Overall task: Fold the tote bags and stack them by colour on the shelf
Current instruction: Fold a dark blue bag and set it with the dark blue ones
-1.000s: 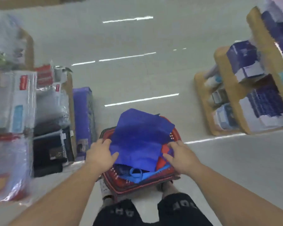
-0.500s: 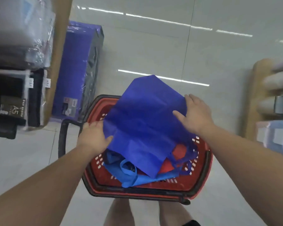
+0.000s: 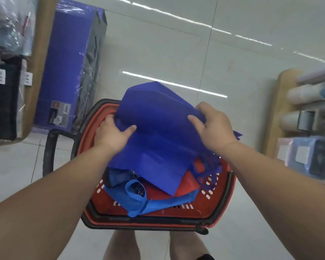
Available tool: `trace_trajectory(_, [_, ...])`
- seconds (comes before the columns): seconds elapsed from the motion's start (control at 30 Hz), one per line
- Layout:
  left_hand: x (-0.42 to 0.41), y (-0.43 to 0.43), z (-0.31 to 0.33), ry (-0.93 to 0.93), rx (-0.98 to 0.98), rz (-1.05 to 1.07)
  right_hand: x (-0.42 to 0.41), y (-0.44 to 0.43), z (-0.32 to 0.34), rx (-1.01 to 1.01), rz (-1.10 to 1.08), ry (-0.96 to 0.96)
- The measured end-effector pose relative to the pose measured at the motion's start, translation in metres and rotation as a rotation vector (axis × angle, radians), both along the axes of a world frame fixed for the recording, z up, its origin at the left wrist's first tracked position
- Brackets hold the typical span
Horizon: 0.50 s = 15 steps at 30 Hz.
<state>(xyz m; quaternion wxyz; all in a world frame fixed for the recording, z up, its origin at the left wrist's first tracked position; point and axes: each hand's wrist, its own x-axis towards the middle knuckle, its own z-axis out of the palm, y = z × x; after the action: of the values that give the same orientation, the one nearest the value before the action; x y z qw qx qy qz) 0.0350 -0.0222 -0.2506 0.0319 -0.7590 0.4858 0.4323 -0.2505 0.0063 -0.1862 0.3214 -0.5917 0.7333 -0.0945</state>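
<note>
A dark blue tote bag (image 3: 158, 136) lies spread over a red shopping basket (image 3: 223, 209) on the floor in front of my legs. My left hand (image 3: 112, 131) grips the bag's left edge, thumb on top. My right hand (image 3: 212, 124) pinches its right edge, fingers curled over the fabric. Under it in the basket lie a red tote bag (image 3: 188, 184) and a lighter blue tote bag (image 3: 139, 201) with a looped handle. More dark blue handles hang at the basket's right side.
A purple wrapped box (image 3: 68, 62) leans on the floor at the left, beside a wooden shelf (image 3: 39, 59) holding packaged goods. Another wooden shelf (image 3: 281, 102) with rolls and boxes stands at the right. The basket's black handle (image 3: 49, 149) sticks out left.
The view has dropped and closed in on the basket. Both hands have shifted inward along the dark blue bag's edges and now grip it; the bag has lifted slightly.
</note>
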Motion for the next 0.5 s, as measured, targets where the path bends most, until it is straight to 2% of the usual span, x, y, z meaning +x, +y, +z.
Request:
trace_trajectory(0.13, [0.008, -0.002, 0.021, 0.186, 0.023, 0.150, 0.003, 0.001, 0.045, 0.054, 0.091, -0.124])
trace_trajectory(0.23, [0.020, -0.006, 0.053, 0.254, 0.013, 0.145, 0.004, -0.008, 0.106, 0.055, 0.005, -0.254])
trace_trajectory(0.43, [0.025, 0.004, 0.180, 0.446, -0.067, 0.330, 0.015, 0.003, 0.246, 0.093, -0.421, -0.781])
trace_trajectory(0.5, [0.033, 0.017, 0.215, 0.479, -0.031, 0.412, 0.018, 0.017, 0.289, 0.075, -0.550, -0.948])
